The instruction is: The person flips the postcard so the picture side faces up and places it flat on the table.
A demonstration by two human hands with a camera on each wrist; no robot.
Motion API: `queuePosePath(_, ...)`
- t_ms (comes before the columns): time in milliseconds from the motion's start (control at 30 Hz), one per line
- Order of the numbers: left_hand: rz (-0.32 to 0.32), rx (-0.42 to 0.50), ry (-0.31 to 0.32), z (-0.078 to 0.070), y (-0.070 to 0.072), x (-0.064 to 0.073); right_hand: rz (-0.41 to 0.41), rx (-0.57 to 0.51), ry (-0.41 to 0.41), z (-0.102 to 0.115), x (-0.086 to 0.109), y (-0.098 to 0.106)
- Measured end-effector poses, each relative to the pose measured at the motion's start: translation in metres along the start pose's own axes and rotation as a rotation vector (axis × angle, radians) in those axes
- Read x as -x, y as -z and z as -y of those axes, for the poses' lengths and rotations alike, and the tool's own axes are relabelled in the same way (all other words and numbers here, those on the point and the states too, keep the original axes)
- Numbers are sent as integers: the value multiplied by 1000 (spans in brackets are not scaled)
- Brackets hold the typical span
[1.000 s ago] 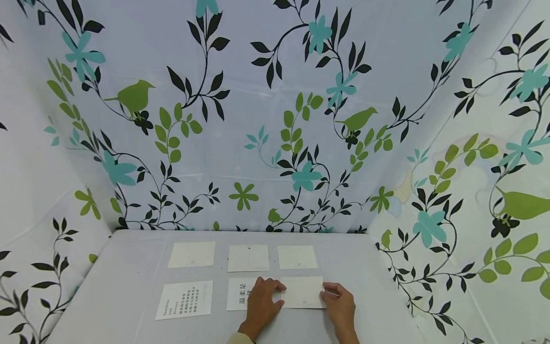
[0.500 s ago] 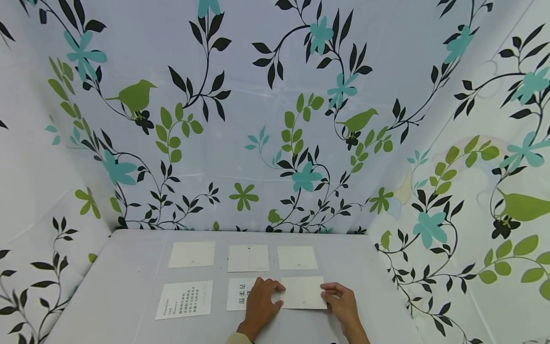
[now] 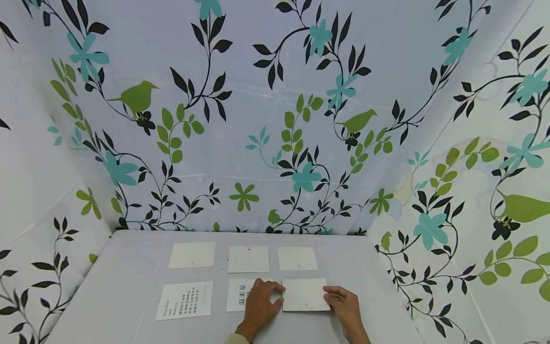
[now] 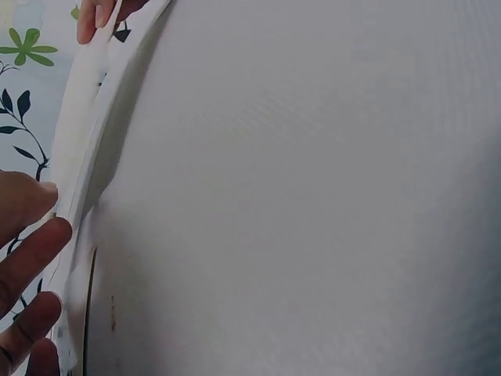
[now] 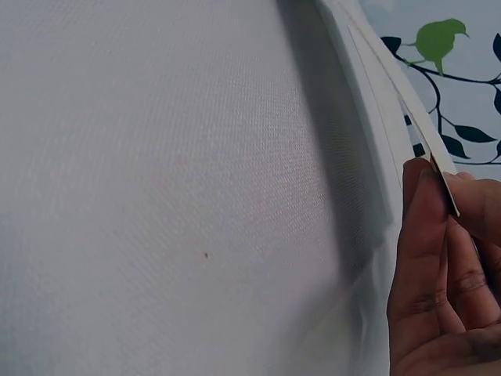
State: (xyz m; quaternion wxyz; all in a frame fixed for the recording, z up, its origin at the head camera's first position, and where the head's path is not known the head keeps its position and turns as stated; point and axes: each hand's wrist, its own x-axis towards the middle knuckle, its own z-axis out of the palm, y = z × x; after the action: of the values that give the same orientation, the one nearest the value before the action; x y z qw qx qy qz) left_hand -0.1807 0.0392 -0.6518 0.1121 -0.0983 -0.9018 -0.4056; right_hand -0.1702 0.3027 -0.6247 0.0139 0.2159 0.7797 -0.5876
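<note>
Pale bench (image 3: 107, 291), woven-looking; bird-and-leaf-printed curtain (image 3: 232, 148) behind. Right hand (image 3: 345, 308) pinches rectangular cream card (image 3: 303, 295); left hand (image 3: 261, 302): cannot tell grip.

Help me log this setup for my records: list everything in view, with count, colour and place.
Near-blank rectangular cards: three, cream, back row on the table.
Near-blank front card: one, cream, front row, right end.
Rectangular card with lines of text: one, white with dark print, front row, left end.
Rectangular card with large characters: one, white with dark print, front row, middle, partly covered.
Flat table: one, white, under the cards.
Leaf, flower and bird print backdrop: panel count unclear, pale with black, teal and green, behind and at both sides.
Sleeve: one, pale yellowish, at the left wrist.
Left hand: one, bare, at the front card's left edge.
Right hand: one, bare, pinching that card's right edge.
</note>
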Motion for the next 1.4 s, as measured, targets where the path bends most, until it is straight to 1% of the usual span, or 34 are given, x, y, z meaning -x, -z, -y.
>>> queuePosePath(200,10,38,27,-4,2,0,10,-23,0,1,1,4)
queuePosePath(400,7,61,63,-8,6,-1,19,-55,-23,1,-1,7)
queuePosePath(467,4,69,75,-9,8,-1,24,-52,-28,2,-1,8)
queuePosePath(533,-2,75,72,-10,11,-2,35,-44,-26,4,-1,8)
queuePosePath(600,-15,77,64,-10,13,-2,58,-35,-19,5,-2,10)
queuePosePath(767,-70,74,35,-8,16,0,162,-33,1,8,-4,15)
queuePosePath(867,-97,77,12,-6,18,1,211,-30,12,9,-3,20)
queuePosePath(933,-103,88,14,-6,20,2,231,-29,21,10,-3,21)
queuePosePath(1000,-99,98,29,-6,22,3,241,-27,26,11,-2,22)
queuePosePath(1100,-78,104,69,-7,23,2,233,-26,33,12,-1,22)
queuePosePath(1167,-64,104,83,-8,24,2,218,-28,39,12,0,21)
queuePosePath(1400,-65,119,87,-10,24,1,169,-38,76,13,1,19)
